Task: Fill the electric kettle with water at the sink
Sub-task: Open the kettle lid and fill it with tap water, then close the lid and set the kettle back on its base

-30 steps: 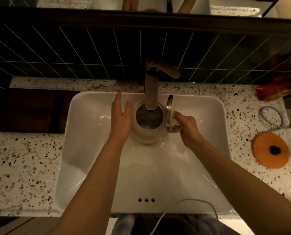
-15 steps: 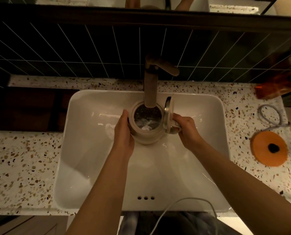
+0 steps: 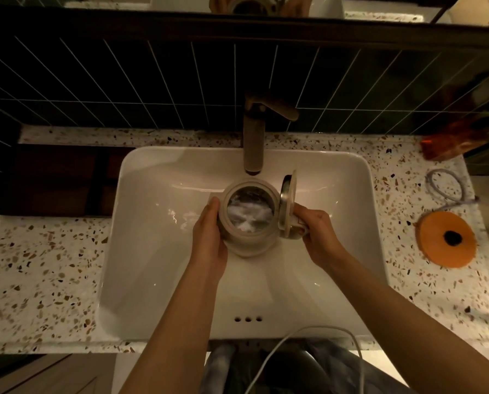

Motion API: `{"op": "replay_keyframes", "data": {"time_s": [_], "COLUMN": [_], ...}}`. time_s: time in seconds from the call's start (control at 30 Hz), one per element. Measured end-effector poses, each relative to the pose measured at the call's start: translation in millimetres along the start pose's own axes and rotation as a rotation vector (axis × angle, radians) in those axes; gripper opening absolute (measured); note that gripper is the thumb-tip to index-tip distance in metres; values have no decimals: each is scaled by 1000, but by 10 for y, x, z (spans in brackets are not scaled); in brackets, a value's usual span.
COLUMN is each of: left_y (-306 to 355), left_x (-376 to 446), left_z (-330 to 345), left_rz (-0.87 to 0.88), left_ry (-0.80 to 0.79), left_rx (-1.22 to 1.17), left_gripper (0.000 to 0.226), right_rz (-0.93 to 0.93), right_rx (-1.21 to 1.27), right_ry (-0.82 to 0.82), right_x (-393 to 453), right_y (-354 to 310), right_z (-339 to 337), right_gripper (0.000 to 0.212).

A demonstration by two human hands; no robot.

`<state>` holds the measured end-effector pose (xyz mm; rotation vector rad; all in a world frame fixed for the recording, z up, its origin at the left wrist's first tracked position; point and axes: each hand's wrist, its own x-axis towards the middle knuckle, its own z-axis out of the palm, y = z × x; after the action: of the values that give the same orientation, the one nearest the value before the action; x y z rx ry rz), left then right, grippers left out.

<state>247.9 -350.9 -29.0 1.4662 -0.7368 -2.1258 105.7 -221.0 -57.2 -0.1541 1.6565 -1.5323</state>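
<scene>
A cream electric kettle [image 3: 249,245] is held over the white sink [image 3: 152,265], its lid [image 3: 288,203] flipped up on the right. Water glints and sloshes inside it. The kettle's mouth sits just in front of and below the brass tap [image 3: 254,137], no longer under the spout. My left hand [image 3: 210,237] presses against the kettle's left side. My right hand [image 3: 317,234] grips the handle on the right.
An orange kettle base [image 3: 448,238] with its coiled cord [image 3: 445,189] lies on the terrazzo counter [image 3: 38,280] to the right. An orange object [image 3: 448,140] stands at the back right. A white cable [image 3: 303,354] loops at the sink's front edge. Dark tiles back the sink.
The kettle has moved toward me, out from under the spout. My left hand went from open beside it to pressed on its side. Water now shows inside.
</scene>
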Motion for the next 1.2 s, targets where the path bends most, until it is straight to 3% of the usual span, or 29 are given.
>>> {"op": "replay_keyframes", "data": {"time_s": [0.07, 0.17, 0.3, 0.5, 0.63, 0.73, 0.93, 1.1, 1.2], "left_y": [-2, 24, 85, 175, 230, 221, 101, -63, -144], "left_x": [-82, -231, -448, -783, -940, -1046, -1274, -1484, -1751], "left_z": [-34, -71, -62, 23, 134, 254, 568, 867, 1106], "left_rz": [-1, -5, 18, 79, 129, 160, 209, 216, 432], "left_ry": [-7, -49, -94, -154, -173, -205, -219, -175, -100], "left_rx": [4, 10, 16, 70, 128, 159, 225, 360, 517], "left_gripper": [25, 21, 18, 21, 17, 14, 10, 21, 47], "right_rz": [-11, -46, -100, -161, -216, -251, -238, -167, -176], "right_rx": [7, 15, 24, 97, 165, 191, 212, 232, 203], "right_ry": [-4, -12, -17, 25, 2, -9, 40, 46, 29], "right_x": [-78, -228, -446, -763, -962, -1094, -1192, -1232, -1272], "right_y": [23, 23, -52, -230, -348, -411, -494, -526, -578], "right_z": [-12, -39, -72, -167, -302, -442, -766, -1108, -1310], "right_gripper": [53, 70, 44, 34, 42, 31, 58, 64, 48]}}
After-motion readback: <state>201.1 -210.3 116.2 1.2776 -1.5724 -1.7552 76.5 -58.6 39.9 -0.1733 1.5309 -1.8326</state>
